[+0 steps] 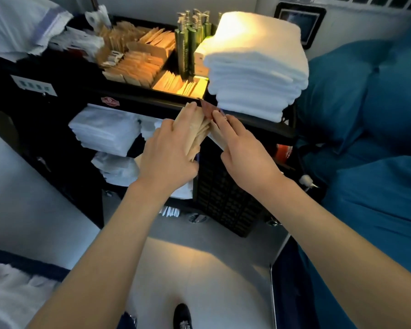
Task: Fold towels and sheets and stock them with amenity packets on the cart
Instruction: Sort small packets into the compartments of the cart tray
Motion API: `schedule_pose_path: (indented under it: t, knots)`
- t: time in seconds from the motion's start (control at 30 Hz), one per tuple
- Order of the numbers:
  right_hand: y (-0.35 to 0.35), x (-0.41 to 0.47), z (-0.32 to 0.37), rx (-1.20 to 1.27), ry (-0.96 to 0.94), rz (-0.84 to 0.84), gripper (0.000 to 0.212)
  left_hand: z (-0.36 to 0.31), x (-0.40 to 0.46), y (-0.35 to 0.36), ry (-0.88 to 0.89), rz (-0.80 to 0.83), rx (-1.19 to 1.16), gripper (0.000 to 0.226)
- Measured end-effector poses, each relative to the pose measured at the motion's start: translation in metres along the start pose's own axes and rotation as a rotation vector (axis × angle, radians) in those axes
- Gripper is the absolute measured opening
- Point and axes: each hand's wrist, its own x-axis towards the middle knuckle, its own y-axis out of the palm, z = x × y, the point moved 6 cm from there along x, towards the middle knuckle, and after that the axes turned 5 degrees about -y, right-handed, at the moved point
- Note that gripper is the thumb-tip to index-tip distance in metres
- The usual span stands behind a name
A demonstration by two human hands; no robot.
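Observation:
My left hand (170,150) grips a bundle of tan paper amenity packets (196,129) just in front of the black cart's top edge (152,100). My right hand (242,148) holds the right side of the same bundle, fingers pointing toward the cart. On the cart top, trays hold several rows of tan packets (138,65) and green pump bottles (190,43). A tall stack of folded white towels (256,65) stands on the cart's right corner. Folded white linen (107,131) fills the shelves below.
A bed with a teal cover (370,143) lies on the right, close to the cart. White crumpled linen (17,22) hangs at the top left, and more white cloth (12,293) at the bottom left. A black slatted crate (223,195) stands under my hands. My shoe (182,315) is on the light floor.

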Motion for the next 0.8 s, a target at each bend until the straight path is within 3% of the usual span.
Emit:
schedule_pose_path:
  t: [0.37,0.8]
  knots:
    - [0.031,0.099,0.013,-0.023,-0.071,0.040,0.086,0.073,0.067,0.006,-0.076,-0.023,-0.003,0.124]
    - [0.078,0.248,-0.044,0.125,-0.154,0.002,0.086,0.123,0.193,0.039,-0.185,-0.039,0.044,0.125]
